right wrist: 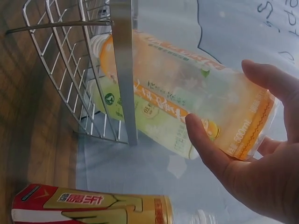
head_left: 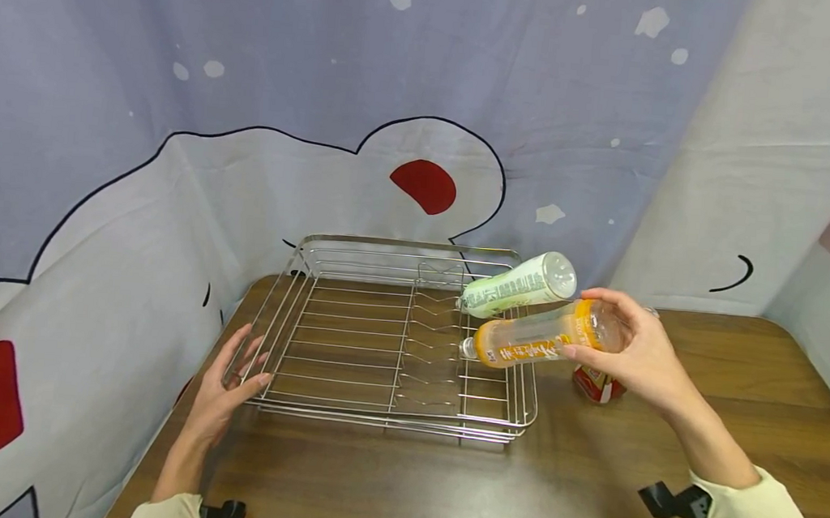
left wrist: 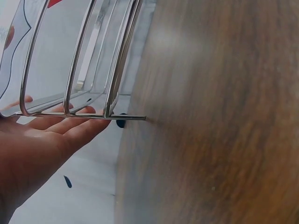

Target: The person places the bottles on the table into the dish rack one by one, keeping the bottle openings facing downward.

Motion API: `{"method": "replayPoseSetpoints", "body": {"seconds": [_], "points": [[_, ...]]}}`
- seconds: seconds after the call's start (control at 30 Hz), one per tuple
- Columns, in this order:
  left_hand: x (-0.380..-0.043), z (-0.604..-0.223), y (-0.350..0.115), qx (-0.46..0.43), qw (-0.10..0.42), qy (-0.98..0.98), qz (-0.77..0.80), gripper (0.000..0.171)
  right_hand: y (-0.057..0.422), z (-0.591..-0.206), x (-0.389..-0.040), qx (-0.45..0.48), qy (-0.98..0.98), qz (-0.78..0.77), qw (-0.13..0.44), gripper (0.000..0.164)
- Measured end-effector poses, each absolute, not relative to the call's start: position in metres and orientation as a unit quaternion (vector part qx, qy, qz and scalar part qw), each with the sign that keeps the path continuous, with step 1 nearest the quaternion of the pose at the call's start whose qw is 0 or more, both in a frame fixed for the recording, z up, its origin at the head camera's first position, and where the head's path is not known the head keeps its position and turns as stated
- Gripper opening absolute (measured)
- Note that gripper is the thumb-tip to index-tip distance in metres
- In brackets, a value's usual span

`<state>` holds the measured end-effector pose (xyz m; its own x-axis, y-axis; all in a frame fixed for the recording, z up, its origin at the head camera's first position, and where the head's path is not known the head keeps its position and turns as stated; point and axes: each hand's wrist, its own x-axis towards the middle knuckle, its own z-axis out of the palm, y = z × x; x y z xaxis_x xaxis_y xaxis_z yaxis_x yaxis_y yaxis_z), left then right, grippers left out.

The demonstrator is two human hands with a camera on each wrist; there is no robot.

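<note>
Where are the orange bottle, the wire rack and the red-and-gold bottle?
Orange bottle [head_left: 533, 334]: head view, middle of its body.
Wire rack [right wrist: 125, 74]: right wrist view, flat metal rim.
Red-and-gold bottle [right wrist: 112, 207]: right wrist view, label.

- red-and-gold bottle [right wrist: 93, 207]: mostly behind the right hand [head_left: 635, 349] and orange bottle [head_left: 529, 337], head view; clipped by bottom edge, right wrist view.
- green bottle [head_left: 515, 291]: partly behind the orange bottle and the rack [right wrist: 123, 74], right wrist view.
- orange bottle: smallest print too fine to read.
- left hand [head_left: 217, 394]: cropped at left edge, left wrist view.
- rack: runs off top, same view.
- bench [left wrist: 224, 112]: grain blurred there.
</note>
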<state>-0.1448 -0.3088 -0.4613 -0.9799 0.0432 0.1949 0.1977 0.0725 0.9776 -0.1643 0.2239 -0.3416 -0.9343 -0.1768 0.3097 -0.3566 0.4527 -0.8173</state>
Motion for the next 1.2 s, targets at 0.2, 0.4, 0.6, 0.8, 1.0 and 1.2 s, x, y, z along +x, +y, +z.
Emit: {"method": "replayPoseSetpoints", "body": {"seconds": [0.2,0.4,0.6,0.8,1.0,1.2], "points": [[-0.145,-0.462,-0.31,-0.079,0.054,-0.731,-0.676,0.08,0.215,-0.341,-0.172,0.156,-0.871,0.457,0.089,0.069],[-0.145,-0.463,-0.31,-0.079,0.052,-0.729,-0.678,0.08,0.208,-0.342,-0.176,0.153,-0.879,0.442,0.094,0.072],[-0.145,-0.462,-0.31,-0.08,0.052,-0.728,-0.678,0.08,0.202,-0.344,-0.177,0.133,-0.893,0.415,0.112,0.078],[-0.145,-0.462,-0.31,-0.079,0.052,-0.73,-0.677,0.08,0.197,-0.345,-0.178,0.118,-0.903,0.396,0.117,0.085],[-0.144,-0.46,-0.309,-0.078,0.046,-0.732,-0.675,0.08,0.194,-0.35,-0.18,0.126,-0.897,0.397,0.149,0.083],[-0.145,-0.46,-0.309,-0.072,0.043,-0.731,-0.677,0.08,0.192,-0.35,-0.181,0.134,-0.895,0.387,0.178,0.078]]}}
